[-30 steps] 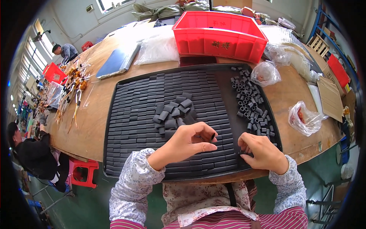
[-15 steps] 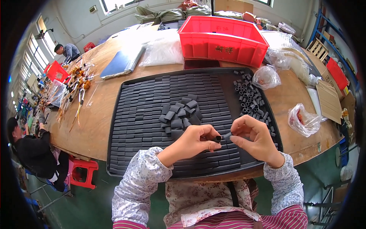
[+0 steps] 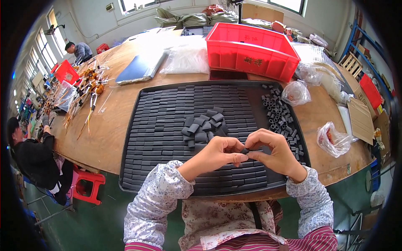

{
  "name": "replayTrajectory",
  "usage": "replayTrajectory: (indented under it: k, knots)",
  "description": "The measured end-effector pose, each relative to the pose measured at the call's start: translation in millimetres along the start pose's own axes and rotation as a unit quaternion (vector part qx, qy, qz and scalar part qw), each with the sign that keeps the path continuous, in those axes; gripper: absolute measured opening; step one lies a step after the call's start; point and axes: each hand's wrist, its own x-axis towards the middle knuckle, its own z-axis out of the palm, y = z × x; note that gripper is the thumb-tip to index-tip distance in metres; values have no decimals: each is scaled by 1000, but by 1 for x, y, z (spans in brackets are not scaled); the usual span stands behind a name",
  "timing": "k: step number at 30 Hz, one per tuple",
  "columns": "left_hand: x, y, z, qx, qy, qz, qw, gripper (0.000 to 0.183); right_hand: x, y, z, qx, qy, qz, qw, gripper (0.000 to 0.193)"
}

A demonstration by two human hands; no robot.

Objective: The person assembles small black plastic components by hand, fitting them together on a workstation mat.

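Observation:
My left hand (image 3: 214,155) is closed, pinching a black sleeve (image 3: 245,151) between thumb and fingertips. Most of that sleeve is hidden by the fingers. My right hand (image 3: 277,154) meets it from the right, its thumb and forefinger closed on a short black tube at the sleeve's end; this tube is largely covered now. Both hands are above the front part of a black tray (image 3: 258,98). Rows of flat black sleeves (image 3: 163,121) fill most of the tray, with a loose heap of sleeves (image 3: 205,126) on top. Short round tubes (image 3: 277,113) lie along the tray's right side.
Behind the tray stands a red bin (image 3: 251,52), beside clear plastic bags (image 3: 184,58) and a blue folder (image 3: 138,69). Knotted plastic bags (image 3: 333,140) lie at the right. Wired copper-coloured parts (image 3: 94,83) cover the left tabletop, where another person (image 3: 33,154) sits.
My right hand has moved left against my left hand, bringing the short tube to the sleeve's end. The gap between my fingertips has closed. The whole view has shifted slightly.

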Motion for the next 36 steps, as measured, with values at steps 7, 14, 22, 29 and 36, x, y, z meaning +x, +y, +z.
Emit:
replayTrajectory:
  k: [7, 14, 22, 29, 36]
  knots:
    - [1, 3, 4, -54, 19, 4, 998, 25, 13, 2, -9, -61, -9, -58, 996, 16]
    - [1, -3, -12, -56, 24, 11, 998, 27, 40, 5, -9, -42, -75, -63, 994, 11]
    - [10, 0, -21, 56, 83, 59, 993, 31, 143, 110, -56, 38, 223, 157, 961, 18]
    - [14, -7, -18, 75, 110, 92, 987, 24, 191, 215, -67, -101, 381, 240, 887, 16]
    - [9, -7, -18, 119, 106, 149, 976, 19, 201, 239, -69, -256, 213, 138, 933, 21]
